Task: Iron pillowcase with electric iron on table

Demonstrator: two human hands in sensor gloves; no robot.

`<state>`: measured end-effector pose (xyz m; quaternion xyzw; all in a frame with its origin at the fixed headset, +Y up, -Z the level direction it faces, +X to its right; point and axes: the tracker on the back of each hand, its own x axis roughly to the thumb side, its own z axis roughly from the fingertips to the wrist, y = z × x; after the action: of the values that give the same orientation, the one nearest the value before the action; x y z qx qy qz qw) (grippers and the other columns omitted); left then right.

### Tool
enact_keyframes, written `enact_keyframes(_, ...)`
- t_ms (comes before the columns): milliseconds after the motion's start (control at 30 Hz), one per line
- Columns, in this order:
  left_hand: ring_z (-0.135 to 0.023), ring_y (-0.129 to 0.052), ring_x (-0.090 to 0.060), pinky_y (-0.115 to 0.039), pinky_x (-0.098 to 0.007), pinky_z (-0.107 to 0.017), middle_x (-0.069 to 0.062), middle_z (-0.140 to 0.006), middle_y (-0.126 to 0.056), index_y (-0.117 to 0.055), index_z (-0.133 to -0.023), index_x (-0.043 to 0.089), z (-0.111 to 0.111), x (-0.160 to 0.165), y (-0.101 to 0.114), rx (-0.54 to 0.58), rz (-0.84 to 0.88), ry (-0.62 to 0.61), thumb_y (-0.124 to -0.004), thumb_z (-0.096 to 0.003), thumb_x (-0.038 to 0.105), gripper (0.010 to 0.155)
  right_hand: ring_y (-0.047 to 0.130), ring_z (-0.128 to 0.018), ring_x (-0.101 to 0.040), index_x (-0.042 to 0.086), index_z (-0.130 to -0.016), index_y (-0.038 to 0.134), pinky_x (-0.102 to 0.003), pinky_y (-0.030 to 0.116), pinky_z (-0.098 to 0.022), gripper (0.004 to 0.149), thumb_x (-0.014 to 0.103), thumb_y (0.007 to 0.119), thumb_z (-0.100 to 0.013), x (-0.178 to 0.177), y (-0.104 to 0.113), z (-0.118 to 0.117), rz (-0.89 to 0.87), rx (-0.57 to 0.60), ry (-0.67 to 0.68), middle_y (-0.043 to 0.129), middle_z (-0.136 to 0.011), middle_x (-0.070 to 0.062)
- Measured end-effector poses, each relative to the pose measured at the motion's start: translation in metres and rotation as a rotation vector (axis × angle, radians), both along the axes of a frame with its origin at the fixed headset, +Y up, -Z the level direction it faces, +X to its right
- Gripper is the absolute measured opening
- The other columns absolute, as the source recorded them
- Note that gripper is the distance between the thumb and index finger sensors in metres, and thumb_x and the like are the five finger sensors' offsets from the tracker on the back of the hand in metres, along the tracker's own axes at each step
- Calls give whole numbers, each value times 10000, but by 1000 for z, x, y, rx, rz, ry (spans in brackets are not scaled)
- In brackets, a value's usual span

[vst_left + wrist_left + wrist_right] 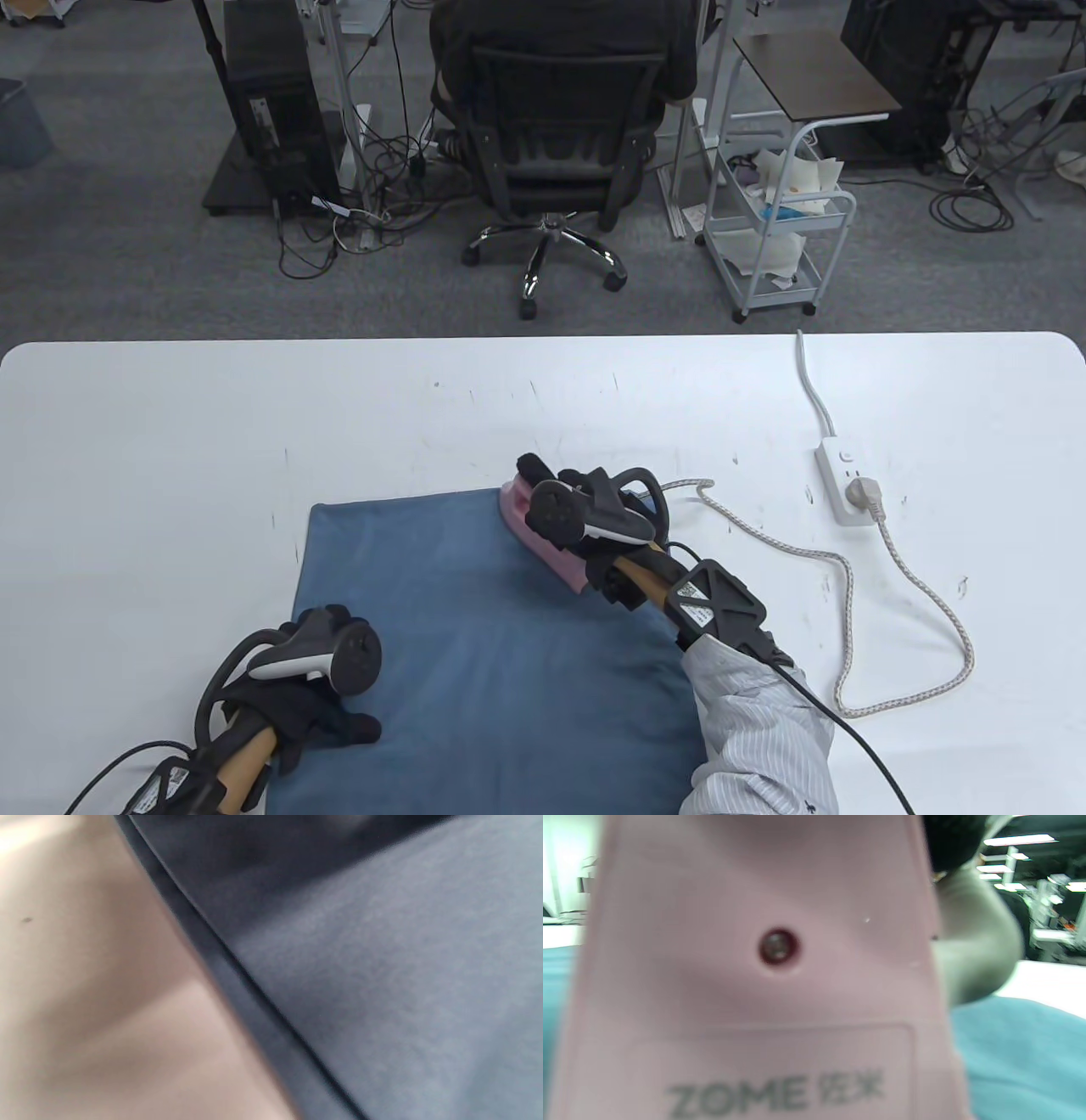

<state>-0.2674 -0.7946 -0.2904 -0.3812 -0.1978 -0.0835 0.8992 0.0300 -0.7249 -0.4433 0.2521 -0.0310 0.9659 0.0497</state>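
Observation:
A blue pillowcase (501, 628) lies flat on the white table (170, 441); it also fills the left wrist view (382, 984) and shows in the right wrist view (1018, 1060). My right hand (594, 518) grips a pink electric iron (543, 535) that rests on the pillowcase's far right corner. The iron's pink back (763, 963) fills the right wrist view. My left hand (322, 696) rests on the pillowcase's near left part, by its left edge.
The iron's braided cord (899, 586) loops over the table to a white power strip (844, 480) at the right. Beyond the table's far edge stand an office chair (560, 144) and a white cart (776, 229).

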Motion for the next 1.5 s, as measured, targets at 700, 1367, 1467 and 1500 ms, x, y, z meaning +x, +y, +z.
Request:
enact_keyframes(700, -960, 16, -636, -134, -686, -691, -380, -1039, 161, 118, -1043, -12, 1, -2, -1, 2, 19, -1, -558, -419, 680, 1151, 914, -349, -161, 190, -1078, 444, -325, 837, -300, 660, 460, 668, -519, 81, 7, 17, 72, 173, -26, 883, -670, -70)
enact_keyframes(1367, -948, 37, -636, -121, -689, -682, -376, -1033, 165, 129, -1038, -10, 1, -4, -2, -4, 40, 3, -559, -419, 674, 1151, 918, -352, -166, 187, -1083, 429, -331, 841, -300, 666, 453, 668, -521, 94, 3, 48, 67, 64, 85, 885, -674, -73)
enact_keyframes(1467, -948, 39, -636, -120, -689, -682, -374, -1028, 194, 130, -1037, -9, 1, -4, -2, -4, 41, 3, -558, -418, 675, 1151, 917, -350, -162, 183, -1083, 428, -330, 840, -297, 669, 453, 669, -520, 91, 3, 59, 64, 49, 156, 885, -670, -72)
enact_keyframes(1500, -947, 41, -636, -119, -690, -681, -374, -1028, 193, 131, -1037, -9, 1, -4, -2, -5, 41, 3, -558, -419, 675, 1151, 920, -348, -158, 183, -1084, 424, -323, 845, -297, 671, 457, 663, -520, 89, 3, 65, 73, 51, 184, 887, -670, -65)
